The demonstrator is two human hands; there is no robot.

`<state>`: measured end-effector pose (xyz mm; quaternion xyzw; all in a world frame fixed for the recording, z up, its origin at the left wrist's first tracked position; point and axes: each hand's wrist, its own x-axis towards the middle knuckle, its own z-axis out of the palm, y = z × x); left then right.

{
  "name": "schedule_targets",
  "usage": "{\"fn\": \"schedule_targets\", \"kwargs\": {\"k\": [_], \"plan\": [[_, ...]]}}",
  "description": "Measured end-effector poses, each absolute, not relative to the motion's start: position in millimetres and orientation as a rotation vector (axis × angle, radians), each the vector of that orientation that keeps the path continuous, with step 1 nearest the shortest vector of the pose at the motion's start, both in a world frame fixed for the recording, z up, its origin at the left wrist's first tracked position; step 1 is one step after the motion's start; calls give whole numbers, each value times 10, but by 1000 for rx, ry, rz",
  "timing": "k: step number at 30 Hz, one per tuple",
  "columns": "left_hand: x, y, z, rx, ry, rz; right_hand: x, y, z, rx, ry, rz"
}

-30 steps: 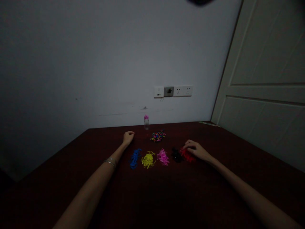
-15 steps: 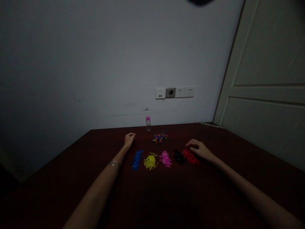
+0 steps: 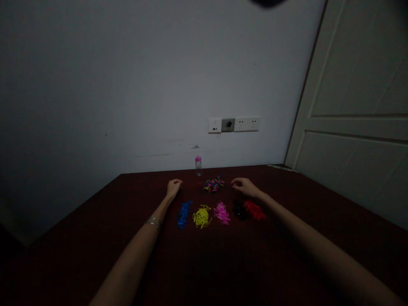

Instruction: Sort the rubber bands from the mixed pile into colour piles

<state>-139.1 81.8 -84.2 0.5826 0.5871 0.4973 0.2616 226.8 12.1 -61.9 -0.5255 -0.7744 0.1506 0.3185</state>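
On the dark table my left hand [image 3: 174, 187] rests with its fingers curled in, beyond the blue pile of small rubber bands [image 3: 184, 215]; nothing shows in it. My right hand [image 3: 245, 187] hovers just right of a mixed-colour pile of bands [image 3: 213, 184], its fingers bent loosely and slightly apart, with nothing visible in them. Nearer to me lie a yellow pile [image 3: 202, 216], a pink pile [image 3: 222, 213], a black pile [image 3: 240, 211] and a red pile [image 3: 255, 210], side by side. My right wrist passes above and beyond the red pile.
A clear bottle with a pink cap [image 3: 198, 165] stands upright behind the mixed pile. The dark red-brown table [image 3: 204, 263] meets a pale wall with sockets [image 3: 247, 124]. A white panelled door [image 3: 353, 110] is at the right. The light is dim.
My right hand has left the red pile and moved left and away from me, towards the mixed pile. My left hand stays in about the same place.
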Motion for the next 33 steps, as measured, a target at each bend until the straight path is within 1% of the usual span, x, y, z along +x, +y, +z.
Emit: {"fn": "schedule_targets", "kwargs": {"k": [10, 20, 29, 33], "plan": [[-1384, 810, -855, 1592, 1623, 1338, 1951, 539, -717, -1502, -2132, 321], [-1392, 812, -862, 1630, 1644, 1339, 1867, 573, -744, -1724, -2142, 193], [-1395, 826, -889, 1614, 1661, 1336, 1948, 516, -669, -1671, -2046, 205], [-1406, 843, -894, 1632, 1655, 1335, 1956, 479, -623, -1547, -1961, 253]]}}
